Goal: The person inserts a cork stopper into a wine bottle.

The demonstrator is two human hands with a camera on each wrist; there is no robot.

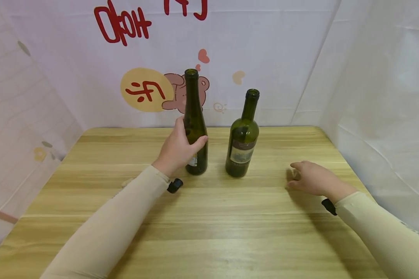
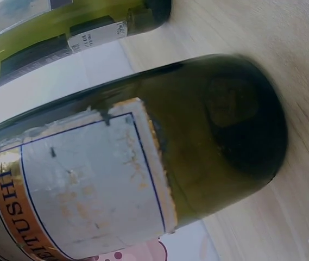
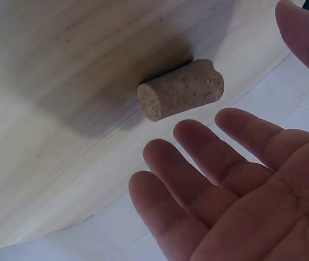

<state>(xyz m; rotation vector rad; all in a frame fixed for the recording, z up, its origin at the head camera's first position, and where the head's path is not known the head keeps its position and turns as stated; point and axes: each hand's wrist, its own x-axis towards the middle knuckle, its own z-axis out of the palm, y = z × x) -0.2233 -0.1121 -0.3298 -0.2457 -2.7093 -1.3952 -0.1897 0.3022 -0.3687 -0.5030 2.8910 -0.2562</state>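
Observation:
Around the body of a tall green wine bottle (image 1: 195, 126), my left hand (image 1: 179, 145) curls with the thumb in front; its other fingers are mostly hidden. The bottle stands upright, and its worn white label (image 2: 83, 185) fills much of the left wrist view. To its right stands a shorter, wider green wine bottle (image 1: 242, 133), untouched, with its mouth uncovered. On the right side of the table, my right hand (image 1: 312, 179) hovers beside a cork (image 3: 181, 89) lying on its side. Its fingers are spread and apart from the cork.
Both bottles stand toward the back of the wooden table (image 1: 209, 232). A white cloth wall (image 1: 272, 42) with red characters and a cartoon bear rises behind it. Something small and pale (image 1: 127, 182), partly covered by my left forearm, lies on the left.

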